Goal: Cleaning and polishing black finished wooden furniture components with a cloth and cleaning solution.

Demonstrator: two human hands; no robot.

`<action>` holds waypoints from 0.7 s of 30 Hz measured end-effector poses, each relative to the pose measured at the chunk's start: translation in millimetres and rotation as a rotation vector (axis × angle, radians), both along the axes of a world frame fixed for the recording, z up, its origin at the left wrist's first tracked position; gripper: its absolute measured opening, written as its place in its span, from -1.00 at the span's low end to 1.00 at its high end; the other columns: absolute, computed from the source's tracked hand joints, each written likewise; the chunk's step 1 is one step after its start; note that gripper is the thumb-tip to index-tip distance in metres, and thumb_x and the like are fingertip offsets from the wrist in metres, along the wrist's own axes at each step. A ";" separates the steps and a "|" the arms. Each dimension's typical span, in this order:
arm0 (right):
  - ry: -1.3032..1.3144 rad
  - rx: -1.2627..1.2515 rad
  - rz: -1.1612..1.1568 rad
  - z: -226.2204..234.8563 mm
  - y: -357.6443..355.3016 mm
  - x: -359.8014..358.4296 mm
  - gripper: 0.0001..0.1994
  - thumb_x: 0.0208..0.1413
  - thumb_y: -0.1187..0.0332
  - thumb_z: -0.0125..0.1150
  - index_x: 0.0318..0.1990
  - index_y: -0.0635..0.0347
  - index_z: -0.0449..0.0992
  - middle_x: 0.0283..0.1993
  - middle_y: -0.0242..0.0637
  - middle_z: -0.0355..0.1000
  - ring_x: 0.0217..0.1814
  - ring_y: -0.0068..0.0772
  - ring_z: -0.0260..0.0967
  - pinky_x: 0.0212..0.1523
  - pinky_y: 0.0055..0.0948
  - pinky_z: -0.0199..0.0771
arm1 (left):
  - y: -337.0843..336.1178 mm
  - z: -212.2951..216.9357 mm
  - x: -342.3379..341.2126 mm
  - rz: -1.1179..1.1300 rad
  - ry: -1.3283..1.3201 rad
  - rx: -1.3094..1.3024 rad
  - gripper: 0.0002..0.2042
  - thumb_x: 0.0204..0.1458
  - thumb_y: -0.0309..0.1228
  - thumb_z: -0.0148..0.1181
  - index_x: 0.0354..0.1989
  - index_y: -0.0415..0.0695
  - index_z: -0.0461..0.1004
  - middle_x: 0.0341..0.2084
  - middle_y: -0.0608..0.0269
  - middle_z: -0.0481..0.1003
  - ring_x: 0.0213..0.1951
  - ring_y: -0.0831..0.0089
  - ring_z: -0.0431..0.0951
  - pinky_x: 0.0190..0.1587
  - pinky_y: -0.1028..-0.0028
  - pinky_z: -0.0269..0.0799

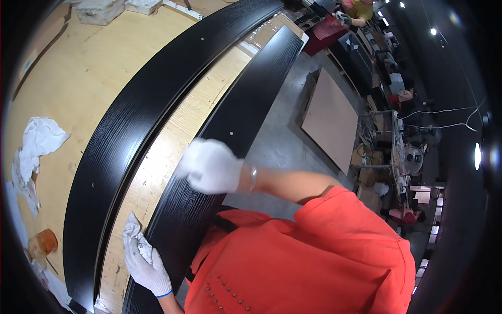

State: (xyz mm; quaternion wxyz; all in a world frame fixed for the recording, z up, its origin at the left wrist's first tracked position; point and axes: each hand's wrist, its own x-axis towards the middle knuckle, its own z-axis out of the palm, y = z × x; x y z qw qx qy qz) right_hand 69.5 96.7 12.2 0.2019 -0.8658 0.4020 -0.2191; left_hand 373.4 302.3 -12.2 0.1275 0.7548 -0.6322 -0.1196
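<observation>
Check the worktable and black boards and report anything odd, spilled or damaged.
No damage or spill stands out on the left black board or the right black board. The untidy spot is the left side of the worktable: crumpled white rags lie loose near an amber container, which looks tilted, though lens distortion may explain that.

The white-gloved right hand [210, 166] is too blurred for its grip to be made out and hides part of the long, black, wood-grained panel [183, 212], whose lower end the picture's edge cuts off.
</observation>
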 end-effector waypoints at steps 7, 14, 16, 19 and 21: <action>0.351 -0.098 -0.329 30.5 -65.9 -62.9 -0.81 -0.11 0.41 0.13 -0.41 -0.04 0.69 -0.36 -0.33 0.55 -0.24 -0.14 0.50 -0.18 -0.23 0.58 | -4.3 8.8 -5.1 0.012 -0.010 0.018 -0.44 0.09 -0.17 0.23 0.24 -0.21 0.43 0.19 -0.15 0.46 0.20 -0.13 0.45 0.26 0.04 0.32; 0.351 -0.107 -0.198 18.3 -84.1 -69.0 -0.82 -0.18 0.41 0.13 -0.52 -0.11 0.67 -0.41 -0.35 0.54 -0.24 -0.16 0.51 -0.17 -0.22 0.56 | -2.4 12.2 -5.0 0.003 0.002 0.009 -0.46 0.07 -0.34 0.27 0.27 -0.20 0.43 0.20 -0.13 0.46 0.21 -0.11 0.45 0.27 0.09 0.33; 0.442 -0.152 -0.323 30.6 -95.2 -69.5 -0.83 -0.18 0.38 0.12 -0.54 -0.09 0.67 -0.43 -0.27 0.55 -0.24 -0.07 0.51 -0.18 -0.16 0.57 | -3.7 12.6 -6.9 0.011 0.009 0.015 -0.46 0.06 -0.35 0.28 0.27 -0.20 0.43 0.20 -0.13 0.46 0.21 -0.11 0.45 0.27 0.09 0.33; 0.209 -0.123 -0.094 31.3 -75.8 -47.5 -0.84 -0.19 0.40 0.15 -0.58 -0.13 0.65 -0.43 -0.32 0.55 -0.25 -0.15 0.52 -0.22 -0.21 0.57 | -3.2 8.1 -7.3 0.021 -0.004 0.033 -0.46 0.05 -0.37 0.28 0.26 -0.20 0.44 0.20 -0.12 0.46 0.21 -0.10 0.45 0.27 0.10 0.34; -0.048 0.127 0.131 28.7 -43.5 -14.5 -0.82 -0.21 0.48 0.13 -0.52 -0.08 0.65 -0.41 -0.40 0.53 -0.29 -0.21 0.49 -0.17 -0.25 0.56 | -2.1 5.5 -5.5 0.048 0.006 0.053 -0.41 0.07 -0.16 0.22 0.25 -0.22 0.42 0.16 -0.16 0.46 0.17 -0.16 0.45 0.23 0.01 0.33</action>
